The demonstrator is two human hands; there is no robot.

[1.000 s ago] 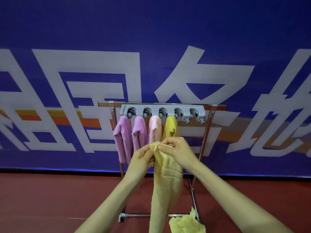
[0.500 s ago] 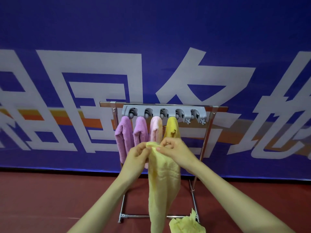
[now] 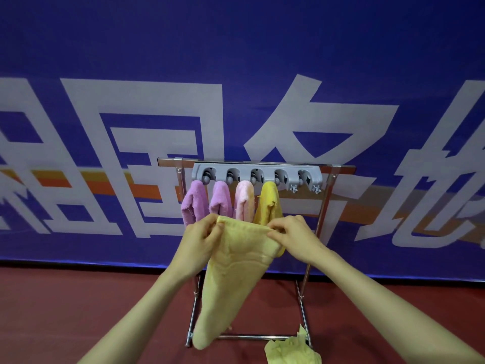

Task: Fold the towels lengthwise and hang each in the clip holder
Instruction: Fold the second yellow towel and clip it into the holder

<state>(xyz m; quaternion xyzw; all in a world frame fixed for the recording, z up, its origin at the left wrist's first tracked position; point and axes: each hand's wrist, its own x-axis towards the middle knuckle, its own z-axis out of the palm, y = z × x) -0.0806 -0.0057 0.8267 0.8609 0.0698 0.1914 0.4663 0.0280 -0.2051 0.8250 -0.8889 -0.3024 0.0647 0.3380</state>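
Fingertips of left hand (image 3: 200, 239) and right hand (image 3: 291, 236): pinching top edge of pale yellow towel (image 3: 236, 274), 1 corner each. Towel: hanging in front of rack (image 3: 168, 161), below clip holder (image 3: 256, 172); 4 hung towels (image 3: 221, 203) behind, 5th clip (image 3: 305, 177) free. Risks: slack pinch dropping a corner; uneven fold bunching too thick for clip. Obscured: fold state, possibly already doubled; lower ends of hung towels; spare towel (image 3: 291, 349) cut off by frame edge.

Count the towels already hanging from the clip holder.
4, under the clip holder, leftmost four clips: left purple towel, second purple towel, pink towel, yellow towel. The rightmost clip is bare. The held pale-yellow towel covers some lower ends; none seems hidden.
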